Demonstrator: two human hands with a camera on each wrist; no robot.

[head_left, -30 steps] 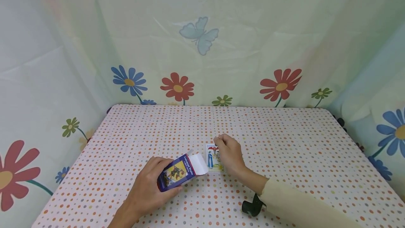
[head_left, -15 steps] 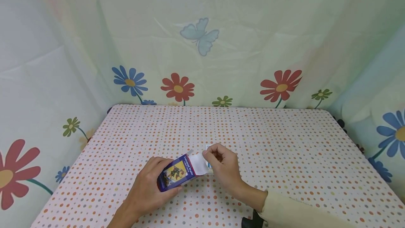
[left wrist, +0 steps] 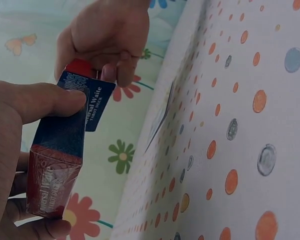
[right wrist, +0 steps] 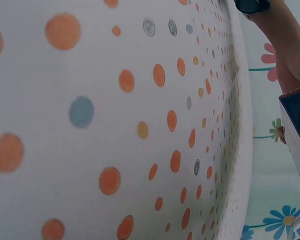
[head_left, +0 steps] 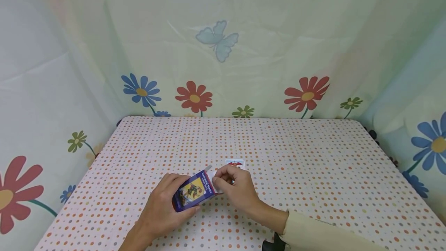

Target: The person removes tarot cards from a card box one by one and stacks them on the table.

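Observation:
My left hand [head_left: 158, 208] grips a dark blue tarot deck box [head_left: 193, 191], thumb along one side and fingers along the other. The box tilts up to the right, its mouth facing my right hand [head_left: 240, 191]. In the left wrist view, the box's lid flap [left wrist: 98, 106] hangs folded out from the mouth. My right thumb and bent fingers are right at that mouth, over the flap's white inside; I cannot tell what they pinch. Just beyond them a picture card [head_left: 235, 162] lies face up on the table, mostly covered by the right hand.
A pink-white dotted cloth covers the table [head_left: 306, 158]. Behind it hangs a floral curtain [head_left: 265, 57], which also runs down both sides. A black wrist mount [head_left: 273, 243] sits under the right sleeve [head_left: 320, 231].
My right hand has come left and toward me, from above the card to the box's mouth. The left hand and box have stayed nearly still.

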